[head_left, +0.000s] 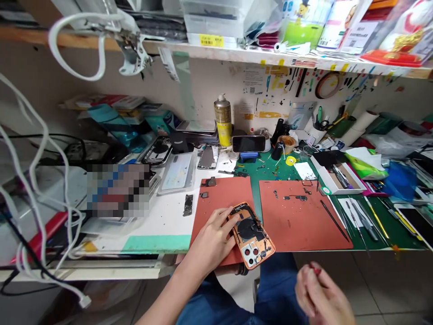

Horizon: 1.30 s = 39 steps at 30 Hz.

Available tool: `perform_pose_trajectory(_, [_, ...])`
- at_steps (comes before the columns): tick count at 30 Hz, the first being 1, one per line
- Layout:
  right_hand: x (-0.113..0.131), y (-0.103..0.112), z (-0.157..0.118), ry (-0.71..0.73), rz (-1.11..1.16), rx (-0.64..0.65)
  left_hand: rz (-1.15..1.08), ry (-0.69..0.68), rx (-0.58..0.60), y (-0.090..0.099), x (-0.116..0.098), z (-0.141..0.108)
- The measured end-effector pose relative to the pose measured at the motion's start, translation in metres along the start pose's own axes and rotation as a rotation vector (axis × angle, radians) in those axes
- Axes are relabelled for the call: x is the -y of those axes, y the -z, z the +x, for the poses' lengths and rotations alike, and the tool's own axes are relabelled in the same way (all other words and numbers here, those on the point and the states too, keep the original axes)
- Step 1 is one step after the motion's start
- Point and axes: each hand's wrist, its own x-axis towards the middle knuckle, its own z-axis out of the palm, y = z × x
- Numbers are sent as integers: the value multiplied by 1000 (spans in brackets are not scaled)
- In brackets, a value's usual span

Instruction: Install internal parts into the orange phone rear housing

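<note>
Left fingers (pixel 234 219) grip the phone shell (pixel 245 246) by its side, over the left mat's (pixel 208 212) front edge, likely for steadiness. Right fingertips (pixel 313 272) together on something red (pixel 315 269). Parts (pixel 300 198) spaced out, presumably for sorting.

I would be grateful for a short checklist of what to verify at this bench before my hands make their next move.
1. Left hand steadying the open phone shell: ok, its fingers are on the shell's side and top.
2. Shell fully over the left red mat: not ok, the camera end extends past the front edge.
3. Right hand away from the loose parts: ok, it is in front of the bench.
4. Small red item in the right hand identified: cannot tell, fingers cover most of it.
5. Thin black tool on the right red mat: ok.
</note>
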Motion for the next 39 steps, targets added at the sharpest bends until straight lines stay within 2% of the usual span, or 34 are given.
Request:
perform_pose_trajectory(2, [-14, -27, -3, -101, 0, -22, 13, 26, 17, -1, -5, 3])
perform_pose_trajectory(4, [-18, -47, -2, -145, -35, -21, 19, 51, 30, -3, -11, 6])
perform_pose_trajectory(6, [-17, -57, 4, -159, -46, 26, 14, 74, 43, -3, -17, 8])
perform_pose_trajectory(8, [-14, -60, 11, -148, -36, 66, -8, 93, 58, 0, -22, 7])
perform_pose_trajectory(12, [-6, -45, 23, -122, -63, 63, -122, 138, 82, 18, -24, -1])
perform_pose_trajectory(13, [-4, -39, 24, -120, -88, 73, -244, 223, 64, 23, -25, -4])
perform_pose_trajectory(16, [5, -20, 27, -111, -176, 138, -858, 668, -55, 32, -28, -8])
perform_pose_trajectory(17, [9, -15, 27, -113, -199, 160, -1012, 769, -83, 34, -31, -7])
perform_pose_trajectory(22, [24, -2, 36, -120, -294, 260, -1265, 904, -121, 33, -47, -5])
perform_pose_trajectory(26, [34, -7, 50, -127, -351, 264, -1357, 999, -175, 32, -59, -15])
perform_pose_trajectory(29, [44, -17, 65, -135, -402, 253, -1381, 1054, -262, 26, -67, -22])
perform_pose_trajectory(33, [63, -36, 94, -103, -544, 334, -1399, 1091, -372, 14, -76, -26])
perform_pose_trajectory(36, [83, -54, 122, 11, -772, 461, -1426, 1108, -349, 11, -80, -39])
perform_pose_trajectory(39, [101, -76, 153, 68, -864, 526, -1325, 1113, -262, 17, -78, -64])
